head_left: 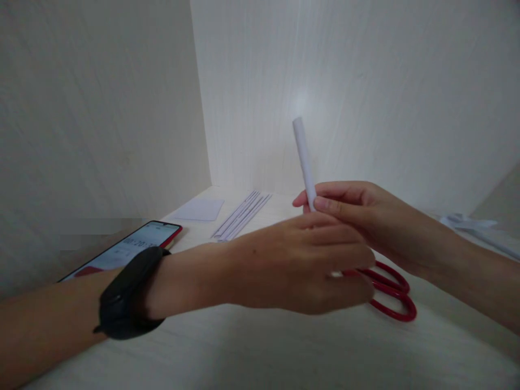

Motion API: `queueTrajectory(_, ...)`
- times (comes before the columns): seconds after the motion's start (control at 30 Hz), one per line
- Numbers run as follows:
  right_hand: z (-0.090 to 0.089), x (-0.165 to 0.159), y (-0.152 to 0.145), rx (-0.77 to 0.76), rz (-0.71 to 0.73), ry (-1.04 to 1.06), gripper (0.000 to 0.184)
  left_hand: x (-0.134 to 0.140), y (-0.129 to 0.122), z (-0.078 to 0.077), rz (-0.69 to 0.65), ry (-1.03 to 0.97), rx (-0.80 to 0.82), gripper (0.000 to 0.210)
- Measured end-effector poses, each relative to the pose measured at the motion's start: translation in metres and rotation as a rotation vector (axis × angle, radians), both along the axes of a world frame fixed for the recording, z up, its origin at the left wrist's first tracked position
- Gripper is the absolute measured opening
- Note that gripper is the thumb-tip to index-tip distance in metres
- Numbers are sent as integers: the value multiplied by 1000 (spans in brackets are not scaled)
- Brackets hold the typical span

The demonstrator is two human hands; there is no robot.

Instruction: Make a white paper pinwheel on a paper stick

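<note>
holding paper tube (304, 157) toward 11 o'clock in right fingers (326, 205) | can't tell left fingers' (341, 255) grip | pinch lightly, avoid creasing

Left hand (300, 265) is held lower centre, back facing up, forearm (52, 319) extended from lower left. Right hand (349, 211) is held pinched, right of centre.
</note>
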State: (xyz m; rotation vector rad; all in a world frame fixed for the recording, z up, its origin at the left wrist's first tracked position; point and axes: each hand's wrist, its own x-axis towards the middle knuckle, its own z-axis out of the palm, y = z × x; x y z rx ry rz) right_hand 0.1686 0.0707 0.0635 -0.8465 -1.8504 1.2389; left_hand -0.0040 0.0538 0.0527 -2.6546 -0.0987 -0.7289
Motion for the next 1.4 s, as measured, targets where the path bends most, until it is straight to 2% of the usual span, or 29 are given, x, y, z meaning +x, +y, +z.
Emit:
queueTrajectory(0.13, 1, 3, 3, 83, -65, 129, 16, -4, 8, 6, 128, -479, -313, 5)
queueTrajectory(0.23, -1, 1, 3, 119, -48, 194, 16, -3, 17, 5, 237, -718, -665, 21)
queueTrajectory(0.33, -4, -2, 1, 115, -22, 232, 16, -1, 23, 1, 306, -695, -1098, 32)
queueTrajectory(0.43, -8, -5, 0, 108, -15, 250, 16, 1, 23, 1, 207, -604, -1460, 27)
queueTrajectory(0.5, -9, -5, 0, 114, -15, 239, 17, 2, 22, 2, 130, -587, -1577, 22)
queueTrajectory(0.77, -4, 5, 4, 188, -92, 126, 24, 1, 25, 2, 45, -606, -1545, 13)
queueTrajectory(0.9, -1, 9, 7, 276, -180, 49, 15, 0, 24, 3, 98, -632, -1529, 12)
queueTrajectory(1.03, 1, 10, 9, 342, -266, -12, 11, 0, 23, 3, 79, -657, -1534, 13)
queueTrajectory(1.27, 0, 9, 8, 381, -320, -39, 8, 1, 21, 5, 65, -658, -1559, 17)
queueTrajectory(1.4, 1, 8, 6, 412, -297, -47, 9, 0, 21, 3, 33, -691, -1574, 18)
